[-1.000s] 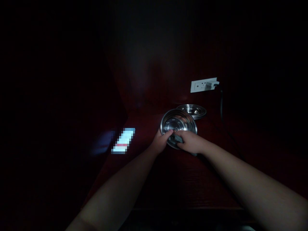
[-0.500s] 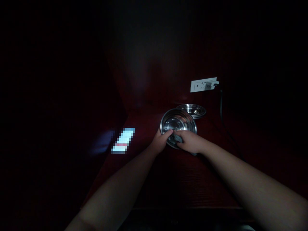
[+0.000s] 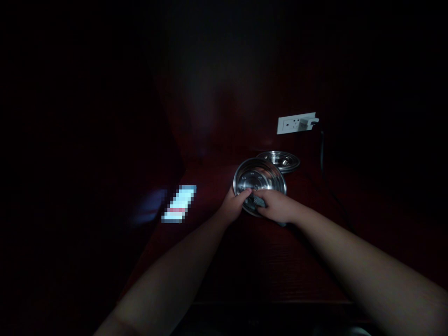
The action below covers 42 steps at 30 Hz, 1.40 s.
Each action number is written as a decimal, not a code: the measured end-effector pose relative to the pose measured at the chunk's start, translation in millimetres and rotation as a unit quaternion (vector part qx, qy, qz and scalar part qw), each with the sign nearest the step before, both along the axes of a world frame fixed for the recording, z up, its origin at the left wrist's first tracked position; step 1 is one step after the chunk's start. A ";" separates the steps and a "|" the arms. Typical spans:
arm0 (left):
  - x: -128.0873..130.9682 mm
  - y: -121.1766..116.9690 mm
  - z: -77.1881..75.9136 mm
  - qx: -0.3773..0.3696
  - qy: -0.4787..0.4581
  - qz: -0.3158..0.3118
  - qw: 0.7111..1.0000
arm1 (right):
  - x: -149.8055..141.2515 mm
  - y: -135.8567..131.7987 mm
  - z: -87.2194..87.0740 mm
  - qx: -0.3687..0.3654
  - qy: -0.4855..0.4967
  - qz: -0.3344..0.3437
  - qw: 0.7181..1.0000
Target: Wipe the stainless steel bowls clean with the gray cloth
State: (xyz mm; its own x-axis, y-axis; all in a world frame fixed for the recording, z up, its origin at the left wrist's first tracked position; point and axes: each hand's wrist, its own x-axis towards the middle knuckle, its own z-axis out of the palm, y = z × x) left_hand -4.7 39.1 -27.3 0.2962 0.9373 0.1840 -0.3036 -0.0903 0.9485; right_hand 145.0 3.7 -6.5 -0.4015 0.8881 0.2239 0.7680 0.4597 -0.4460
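Note:
A shiny steel bowl is tilted with its open side toward me. My left hand grips its lower left rim, the thumb over the edge and the other fingers hidden behind. Inside the lower part of the bowl, my right hand holds a greyish cloth against the metal. A corner of that cloth shows below the right hand. Just behind the bowl, a stack of steel plates or lids rests on the dark red table, partly covered by the bowl.
On the table's left lies a glowing, pixelated phone-like screen. A white wall socket with a plug in it sits at the back right, and a dark cable hangs down to the table. The surroundings are very dark.

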 end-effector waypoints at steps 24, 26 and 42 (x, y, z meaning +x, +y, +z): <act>0.1 -1.4 0.2 -0.005 -0.004 -0.008 1.000 | 2.2 0.9 1.2 0.014 -0.073 -0.028 0.997; 0.1 -0.3 -0.9 -0.006 -0.006 -0.013 1.000 | 4.0 2.3 2.2 0.026 -0.096 -0.047 0.994; -5.4 -1.2 -1.4 0.045 -0.013 -0.064 0.997 | 1.6 2.0 -0.5 0.022 -0.032 -0.015 0.999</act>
State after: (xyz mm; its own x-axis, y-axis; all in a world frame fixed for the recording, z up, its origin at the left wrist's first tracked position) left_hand -10.2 37.9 -28.7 0.4058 0.8719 0.2742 -0.3415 -0.1336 0.9303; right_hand 146.6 5.7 -7.0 -0.3886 0.8900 0.2385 0.8081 0.4536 -0.3759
